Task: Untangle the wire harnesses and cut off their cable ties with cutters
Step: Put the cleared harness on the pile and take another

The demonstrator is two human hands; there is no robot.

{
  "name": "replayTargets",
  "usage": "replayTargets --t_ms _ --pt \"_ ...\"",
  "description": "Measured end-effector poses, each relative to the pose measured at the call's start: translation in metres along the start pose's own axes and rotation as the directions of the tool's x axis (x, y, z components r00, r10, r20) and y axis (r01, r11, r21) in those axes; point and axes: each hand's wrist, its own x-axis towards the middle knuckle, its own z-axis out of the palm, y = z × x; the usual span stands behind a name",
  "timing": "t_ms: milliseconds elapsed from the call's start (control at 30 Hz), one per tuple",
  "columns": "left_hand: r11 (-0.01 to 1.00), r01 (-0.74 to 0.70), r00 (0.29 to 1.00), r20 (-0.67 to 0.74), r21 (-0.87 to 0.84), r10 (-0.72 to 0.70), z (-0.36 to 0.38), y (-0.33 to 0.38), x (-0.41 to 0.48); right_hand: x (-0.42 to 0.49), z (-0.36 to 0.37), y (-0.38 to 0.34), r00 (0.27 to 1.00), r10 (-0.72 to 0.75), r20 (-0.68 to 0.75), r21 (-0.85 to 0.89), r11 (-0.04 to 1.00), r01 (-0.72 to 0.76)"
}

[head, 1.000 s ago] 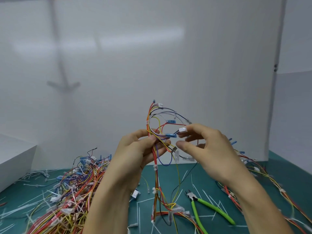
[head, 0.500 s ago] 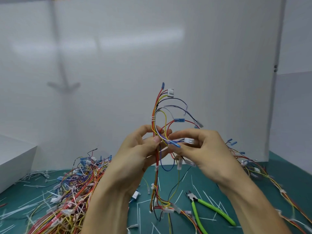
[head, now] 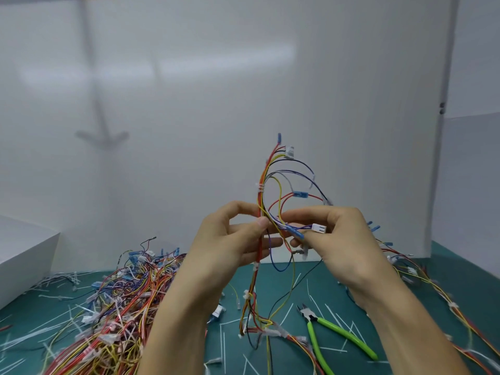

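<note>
Wire harness (head: 260, 212) is standing near-vertical above the mat (head: 338, 290), multicoloured wires fanning at top. Left hand (head: 230, 239) is pinching its trunk; right hand (head: 338, 239) is pinching a white connector (head: 318, 228). Cutters (head: 335, 332) are lying idle.

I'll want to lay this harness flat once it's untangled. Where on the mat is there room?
Clearest patch: the mat at far right, between the backboard and the wire strands. The strip between the hanging harness and the cutters holds only cut tie scraps. The left is crowded by the wire pile.
</note>
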Motion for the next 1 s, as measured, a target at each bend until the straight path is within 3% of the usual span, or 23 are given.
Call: replayTargets --t_ms 200,433,600,667,800,900,1000 --pt "0.997 0.012 1.000 -0.028 0.076 -0.010 -0.008 0.001 0.000 0.000 0.003 0.001 1.000 -0.010 0.000 -0.001 1.000 0.010" --pt "0.990 -0.038 0.971 -0.237 -0.135 0.005 -0.009 -0.004 0.003 0.002 0.008 0.004 0.998 0.021 -0.058 0.104 0.994 -0.014" --pt "0.966 -0.084 0.949 -0.315 -0.245 0.002 -0.010 -0.004 0.005 0.000 0.004 0.001 0.957 -0.116 -0.265 -0.113 0.990 0.088" --pt "0.959 -0.095 0.946 -0.324 -0.266 0.004 -0.009 -0.004 0.006 -0.003 0.003 -0.002 0.973 -0.123 -0.195 -0.124 0.987 0.100" --pt "0.951 -0.135 0.943 -0.331 -0.278 0.036 0.001 -0.005 0.008 -0.008 0.012 -0.008 0.995 -0.028 0.095 -0.080 0.996 0.036" --pt "0.948 -0.162 0.930 -0.365 -0.273 0.054 0.010 -0.006 0.008 -0.010 0.019 -0.008 0.997 -0.067 0.039 -0.149 0.986 0.072" --pt "0.936 -0.188 0.918 -0.393 -0.297 0.060 0.015 -0.008 0.010 -0.009 0.018 -0.007 0.999 -0.049 -0.015 -0.113 0.992 0.047"
